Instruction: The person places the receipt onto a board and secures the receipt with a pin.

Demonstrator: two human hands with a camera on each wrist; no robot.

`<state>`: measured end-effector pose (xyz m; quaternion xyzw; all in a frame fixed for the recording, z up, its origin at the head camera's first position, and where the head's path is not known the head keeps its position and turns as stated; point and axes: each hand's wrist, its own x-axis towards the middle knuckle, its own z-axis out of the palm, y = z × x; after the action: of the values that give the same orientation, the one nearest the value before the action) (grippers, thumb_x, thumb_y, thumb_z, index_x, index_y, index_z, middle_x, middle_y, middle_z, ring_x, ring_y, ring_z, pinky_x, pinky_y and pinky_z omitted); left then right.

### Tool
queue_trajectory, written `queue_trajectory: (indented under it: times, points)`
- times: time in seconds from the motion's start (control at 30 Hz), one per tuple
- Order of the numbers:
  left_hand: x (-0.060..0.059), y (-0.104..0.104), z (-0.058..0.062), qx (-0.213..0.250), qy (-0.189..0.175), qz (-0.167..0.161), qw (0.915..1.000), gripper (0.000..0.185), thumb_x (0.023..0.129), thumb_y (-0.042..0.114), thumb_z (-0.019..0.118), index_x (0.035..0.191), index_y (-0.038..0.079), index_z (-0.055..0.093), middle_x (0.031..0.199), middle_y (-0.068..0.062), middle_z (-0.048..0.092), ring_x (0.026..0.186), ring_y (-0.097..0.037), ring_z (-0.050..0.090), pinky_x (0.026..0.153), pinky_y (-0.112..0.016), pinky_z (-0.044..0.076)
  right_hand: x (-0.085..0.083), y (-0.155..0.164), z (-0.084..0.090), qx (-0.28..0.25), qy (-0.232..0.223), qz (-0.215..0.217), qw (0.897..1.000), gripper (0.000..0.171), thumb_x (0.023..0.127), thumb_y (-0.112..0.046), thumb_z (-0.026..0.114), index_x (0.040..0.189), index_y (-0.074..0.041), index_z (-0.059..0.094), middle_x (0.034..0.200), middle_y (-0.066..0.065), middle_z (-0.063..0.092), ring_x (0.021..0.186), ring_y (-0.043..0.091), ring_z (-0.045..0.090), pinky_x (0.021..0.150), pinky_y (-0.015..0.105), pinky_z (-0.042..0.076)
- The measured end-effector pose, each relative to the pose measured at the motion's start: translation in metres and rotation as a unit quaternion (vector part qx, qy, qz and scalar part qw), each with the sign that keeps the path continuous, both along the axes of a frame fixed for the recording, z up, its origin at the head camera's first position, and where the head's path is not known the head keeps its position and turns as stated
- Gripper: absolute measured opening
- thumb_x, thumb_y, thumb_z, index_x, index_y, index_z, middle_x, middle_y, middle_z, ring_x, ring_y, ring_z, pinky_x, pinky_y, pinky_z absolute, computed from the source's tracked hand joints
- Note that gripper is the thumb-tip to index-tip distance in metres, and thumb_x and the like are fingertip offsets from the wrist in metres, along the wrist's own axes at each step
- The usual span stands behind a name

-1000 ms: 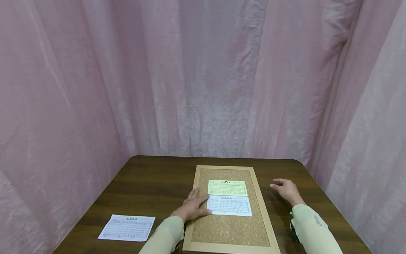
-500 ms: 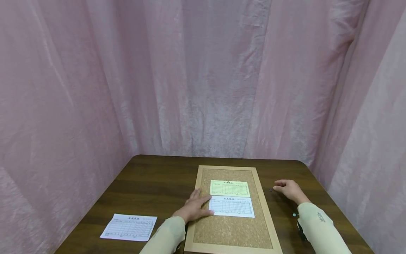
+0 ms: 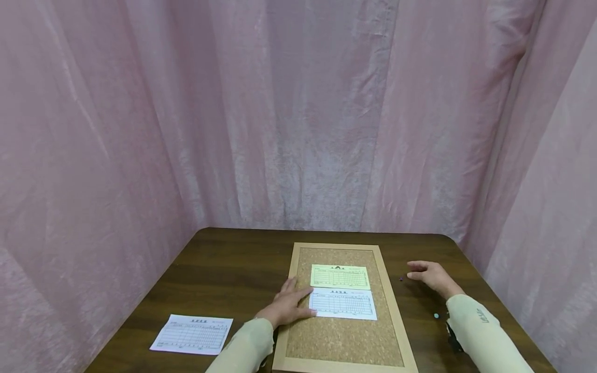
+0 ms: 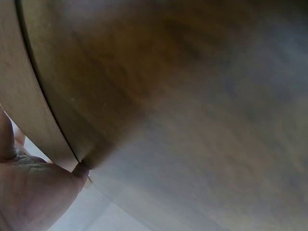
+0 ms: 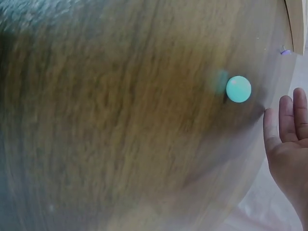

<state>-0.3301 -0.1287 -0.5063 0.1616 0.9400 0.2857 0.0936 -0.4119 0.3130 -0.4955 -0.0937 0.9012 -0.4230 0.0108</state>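
Note:
A cork board (image 3: pixel 342 342) in a light wooden frame lies on the dark wooden table (image 3: pixel 224 274). On it are a yellow-green printed slip (image 3: pixel 339 276) and, just below, a white printed slip (image 3: pixel 342 303). My left hand (image 3: pixel 289 305) lies flat over the board's left frame, its fingertips on the white slip's left edge. My right hand (image 3: pixel 431 274) hovers over the table right of the board, fingers relaxed and holding nothing. A small purple pin (image 3: pixel 400 279) lies just left of its fingertips. A teal pin (image 3: pixel 436 315) lies by the right sleeve; in the right wrist view this teal pin (image 5: pixel 238 89) sits beyond the straight fingers (image 5: pixel 288 120).
Another white printed sheet (image 3: pixel 192 334) lies on the table at the front left. Pink curtains (image 3: pixel 298 114) close in the table on three sides. The left wrist view is a blur of table wood, with part of the palm (image 4: pixel 29 197).
The view has drifted slightly. My left hand stays on the white slip. My right hand has shifted a little to the right, still beside the purple pin.

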Motion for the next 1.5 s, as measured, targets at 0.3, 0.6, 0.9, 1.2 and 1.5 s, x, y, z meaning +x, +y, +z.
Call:
queue_trajectory:
  times: [0.3, 0.6, 0.9, 1.2, 1.5]
  points:
    - [-0.002, -0.001, -0.001, -0.004, 0.0, 0.002, 1.0, 0.073, 0.088, 0.053, 0.069, 0.15, 0.021, 0.047, 0.164, -0.02, 0.007, 0.15, -0.038, 0.0, 0.111, -0.066, 0.016, -0.002, -0.003, -0.001, -0.019, -0.028, 0.011, 0.999, 0.052, 0.093, -0.014, 0.07, 0.135, 0.012, 0.052, 0.132, 0.032, 0.055, 0.123, 0.049, 0.049, 0.098, 0.056, 0.042]
    - [-0.003, 0.0, -0.004, -0.003, 0.003, -0.002, 1.0, 0.072, 0.088, 0.052, 0.07, 0.149, 0.021, 0.048, 0.163, -0.021, 0.009, 0.15, -0.04, 0.002, 0.111, -0.067, 0.017, -0.005, -0.005, -0.015, -0.021, -0.018, 0.036, 0.999, 0.047, 0.09, -0.01, 0.073, 0.127, 0.014, 0.058, 0.119, 0.026, 0.065, 0.115, 0.043, 0.058, 0.089, 0.04, 0.049]
    - [-0.005, 0.0, -0.005, -0.004, 0.006, -0.001, 1.0, 0.072, 0.087, 0.053, 0.071, 0.149, 0.022, 0.048, 0.163, -0.021, 0.009, 0.15, -0.039, 0.003, 0.11, -0.067, 0.017, -0.009, -0.006, -0.022, -0.01, -0.016, 0.019, 1.0, 0.04, 0.089, -0.013, 0.075, 0.12, 0.009, 0.066, 0.115, 0.023, 0.068, 0.111, 0.04, 0.059, 0.087, 0.041, 0.049]
    - [-0.003, 0.0, -0.003, -0.008, 0.005, 0.0, 1.0, 0.072, 0.088, 0.052, 0.07, 0.149, 0.021, 0.048, 0.163, -0.021, 0.009, 0.15, -0.04, 0.003, 0.111, -0.067, 0.017, -0.011, -0.01, -0.024, 0.008, 0.003, 0.012, 1.0, 0.036, 0.087, -0.012, 0.076, 0.115, 0.009, 0.068, 0.113, 0.024, 0.069, 0.105, 0.038, 0.063, 0.084, 0.04, 0.05]
    - [-0.004, 0.001, -0.003, -0.012, 0.011, -0.005, 0.9999, 0.072, 0.088, 0.051, 0.071, 0.149, 0.02, 0.048, 0.162, -0.023, 0.011, 0.149, -0.04, 0.004, 0.111, -0.067, 0.018, -0.01, -0.013, -0.023, 0.031, 0.021, 0.016, 0.999, 0.031, 0.087, -0.008, 0.075, 0.112, 0.009, 0.07, 0.11, 0.024, 0.069, 0.105, 0.039, 0.063, 0.086, 0.043, 0.05]
